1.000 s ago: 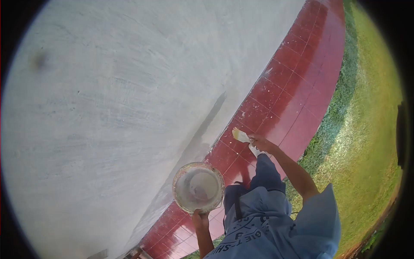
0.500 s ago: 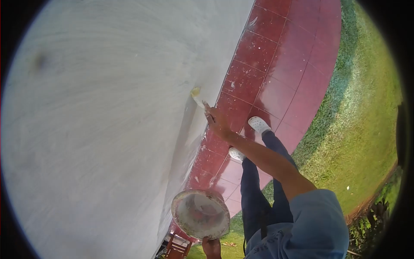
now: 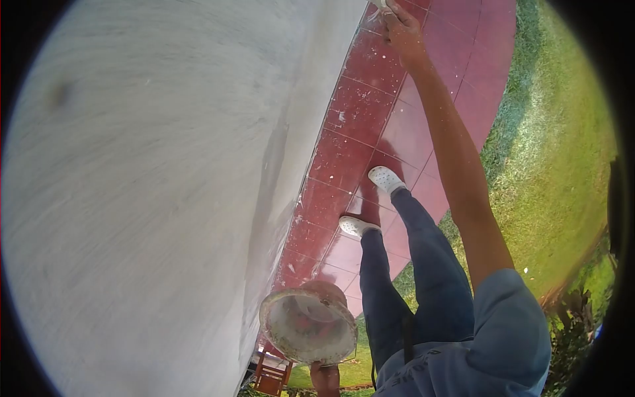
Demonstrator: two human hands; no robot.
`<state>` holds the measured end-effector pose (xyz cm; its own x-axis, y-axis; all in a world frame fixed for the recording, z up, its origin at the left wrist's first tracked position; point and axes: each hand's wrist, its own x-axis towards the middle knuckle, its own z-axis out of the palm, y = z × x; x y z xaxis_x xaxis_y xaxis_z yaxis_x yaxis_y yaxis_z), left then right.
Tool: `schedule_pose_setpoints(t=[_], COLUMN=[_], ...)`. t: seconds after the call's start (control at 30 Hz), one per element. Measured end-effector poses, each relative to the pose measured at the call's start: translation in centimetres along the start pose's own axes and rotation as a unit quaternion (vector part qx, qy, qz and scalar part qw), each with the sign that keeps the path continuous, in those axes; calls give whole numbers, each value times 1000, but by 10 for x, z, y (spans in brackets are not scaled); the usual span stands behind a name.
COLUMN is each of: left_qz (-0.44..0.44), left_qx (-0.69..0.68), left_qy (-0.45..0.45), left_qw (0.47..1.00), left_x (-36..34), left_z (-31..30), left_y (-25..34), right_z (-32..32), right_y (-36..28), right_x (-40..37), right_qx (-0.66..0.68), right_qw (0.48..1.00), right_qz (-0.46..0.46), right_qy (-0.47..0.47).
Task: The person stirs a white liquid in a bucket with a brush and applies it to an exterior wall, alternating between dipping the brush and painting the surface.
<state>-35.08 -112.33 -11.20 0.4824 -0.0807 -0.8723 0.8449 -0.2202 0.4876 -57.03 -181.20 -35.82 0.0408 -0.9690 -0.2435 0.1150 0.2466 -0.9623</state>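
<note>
My left hand is closed on the near rim of a paint-smeared bucket, held beside the wall with its mouth facing me. Whitish residue coats the bucket's inside, with a reddish patch showing in it. At the top edge of the view, my right hand, arm stretched out, is closed round a paintbrush. Most of that brush lies outside the frame, its bristles hidden. The pale wall fills the left side, with a darker, wet-looking strip low along its base.
Red floor tiles spotted with white run along the wall's foot. My white clogs stand on them. Grass lies beyond the tiled edge at right. A wooden chair shows behind the bucket at the bottom.
My right hand has swept the brush up along the wall's base, from mid-view to the top edge. The bucket has stayed nearly in place in my left hand.
</note>
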Motion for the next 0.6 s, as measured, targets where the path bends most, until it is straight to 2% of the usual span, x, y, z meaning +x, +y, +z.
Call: schedule_pose_setpoints(t=[0.07, 0.13, 0.17, 0.2, 0.23, 0.27, 0.3, 0.37, 0.43, 0.5, 0.53, 0.57, 0.6], left_qz=[-7, 9, 8, 3, -1, -2, -5, -3, 4, 5, 0, -6, -9], left_qx=[-12, -10, -12, -20, -27, -26, -20, -13, -16, -20, -19, -16, -16], left_qy=[-6, -11, -12, -14, -17, -20, -11, -6, 6, 34, 19, 6, 10], left_qw=[1000, 1000, 1000, 1000, 999, 999, 1000, 1000, 1000, 999, 1000, 1000, 1000], left_x=[0, 3, 1, -2, -3, -5, -7, 2, 6, 6, 3, -2, -3], left_z=[-10, -22, -20, -14, -10, -10, -12, -18, -33, -18, -10, -4, 0], left_y=[-1, -2, -3, -4, -3, -2, 1, 1, 4, 4, 4, 5, 5], right_z=[13, 51, 94, 133, 167, 192, 206, 199, 182, 164, 154, 136, 114], right_y=[-32, 13, 39, 42, 45, 66, 79, 101, 110, 95, 86, 57, 37], right_x=[-12, -32, -60, -117, -180, -237, -285, -339, -321, -263, -222, -167, -119], right_qx=[42, 17, -16, -69, -92, -103, -58, -95, -80, -69, -102, -133, -138], right_qw=[989, 983, 973, 991, 994, 994, 995, 950, 851, 859, 894, 900, 915], right_qz=[-46, -123, -154, -69, -33, -31, -38, -30, -39, -17, -48, 14, 20], right_qy=[137, 138, 174, 87, 39, -17, -75, -296, -517, -507, -434, -414, -379])
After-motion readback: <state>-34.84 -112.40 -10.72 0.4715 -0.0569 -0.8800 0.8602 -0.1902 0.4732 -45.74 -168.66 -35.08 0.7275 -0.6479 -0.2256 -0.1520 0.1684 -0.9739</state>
